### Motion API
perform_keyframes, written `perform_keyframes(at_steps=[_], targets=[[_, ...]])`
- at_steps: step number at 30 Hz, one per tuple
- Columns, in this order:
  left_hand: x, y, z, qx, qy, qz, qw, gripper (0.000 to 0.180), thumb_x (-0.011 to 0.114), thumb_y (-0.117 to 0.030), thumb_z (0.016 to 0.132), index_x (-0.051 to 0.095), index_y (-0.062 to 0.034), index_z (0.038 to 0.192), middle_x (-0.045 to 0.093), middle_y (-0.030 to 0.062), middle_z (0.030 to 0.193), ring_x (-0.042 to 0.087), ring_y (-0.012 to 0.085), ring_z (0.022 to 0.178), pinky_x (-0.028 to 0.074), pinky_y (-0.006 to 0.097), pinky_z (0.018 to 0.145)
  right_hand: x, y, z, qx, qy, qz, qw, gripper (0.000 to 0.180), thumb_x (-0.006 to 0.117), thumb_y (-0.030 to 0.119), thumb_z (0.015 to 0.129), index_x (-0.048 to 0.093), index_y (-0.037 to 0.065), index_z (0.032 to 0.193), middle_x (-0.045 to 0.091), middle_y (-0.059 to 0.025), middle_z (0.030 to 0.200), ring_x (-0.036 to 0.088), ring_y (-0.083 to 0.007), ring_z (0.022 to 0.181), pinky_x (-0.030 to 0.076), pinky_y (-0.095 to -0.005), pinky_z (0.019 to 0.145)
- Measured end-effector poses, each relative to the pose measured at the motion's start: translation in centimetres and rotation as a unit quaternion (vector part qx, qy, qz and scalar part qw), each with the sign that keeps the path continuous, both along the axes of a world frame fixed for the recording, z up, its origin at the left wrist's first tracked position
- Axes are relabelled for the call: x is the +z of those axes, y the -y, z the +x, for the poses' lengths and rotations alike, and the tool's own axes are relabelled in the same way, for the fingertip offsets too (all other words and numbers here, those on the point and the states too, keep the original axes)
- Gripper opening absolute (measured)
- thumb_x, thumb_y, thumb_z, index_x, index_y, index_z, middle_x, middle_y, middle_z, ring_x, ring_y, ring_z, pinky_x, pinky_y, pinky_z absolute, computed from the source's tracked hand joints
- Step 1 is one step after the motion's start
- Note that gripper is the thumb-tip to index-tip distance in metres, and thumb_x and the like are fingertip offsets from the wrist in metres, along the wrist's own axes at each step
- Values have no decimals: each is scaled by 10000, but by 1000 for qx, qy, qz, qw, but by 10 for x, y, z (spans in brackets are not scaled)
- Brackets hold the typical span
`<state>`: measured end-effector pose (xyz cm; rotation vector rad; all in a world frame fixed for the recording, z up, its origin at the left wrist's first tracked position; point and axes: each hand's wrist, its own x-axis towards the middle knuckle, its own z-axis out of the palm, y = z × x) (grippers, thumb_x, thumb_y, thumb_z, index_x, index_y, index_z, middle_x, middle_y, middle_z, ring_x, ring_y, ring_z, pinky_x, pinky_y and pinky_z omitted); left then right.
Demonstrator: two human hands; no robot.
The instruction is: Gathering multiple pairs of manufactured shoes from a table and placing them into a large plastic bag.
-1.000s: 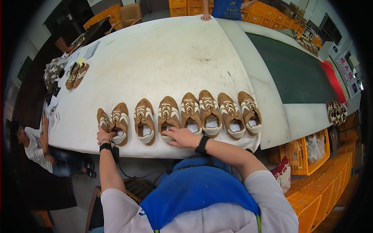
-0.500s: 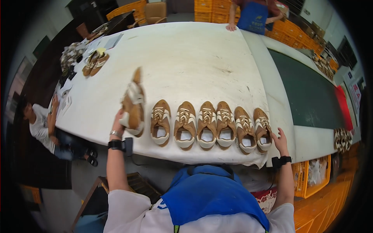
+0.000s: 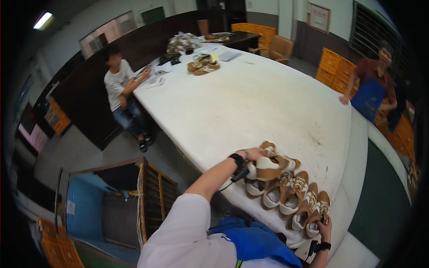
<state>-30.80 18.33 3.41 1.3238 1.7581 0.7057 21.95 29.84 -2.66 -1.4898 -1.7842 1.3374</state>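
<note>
Indistinctly lettered wall notice (image 3: 318, 18), brown sneakers (image 3: 298, 185)

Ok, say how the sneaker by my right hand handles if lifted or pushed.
The low-cut, open-topped sneaker is probably light. Its soft-looking upper may flex when squeezed. Sole-down on the white table, it seems unlikely to roll.

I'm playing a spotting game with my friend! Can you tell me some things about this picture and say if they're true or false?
1. The left hand holds a shoe at the row's left end. True.
2. The right hand is waving high above the table. False: the right hand is low, at the row's right end.
3. The tabletop is red. False: the tabletop is white.
4. Another pair of shoes sits away from the row. True.
5. The blue apron's wearer is sitting. False: the blue apron is on someone standing.
</note>
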Motion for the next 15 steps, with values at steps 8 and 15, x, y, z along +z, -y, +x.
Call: perform_keyframes(at_steps=[8,15], targets=[[-27,-45,95,30,40,-75,996,845,657,-550,640,454,50,1199,509,222,1194,512,305,1083,425,351,873,-22,-39,51,-13,-1,-57,998,487,616,10,684,466,-1,1148,604,-103,936,600,-178,816,484,-262,704],[22,-55,219,121,-211,-23,970,932,712,-461,636,221,-83,1332,421,190,1252,413,362,1167,401,434,915,-34,-78,67,67,113,56,990,668,642,104,720,314,-83,1272,535,-200,1119,555,-244,993,447,-307,839]])
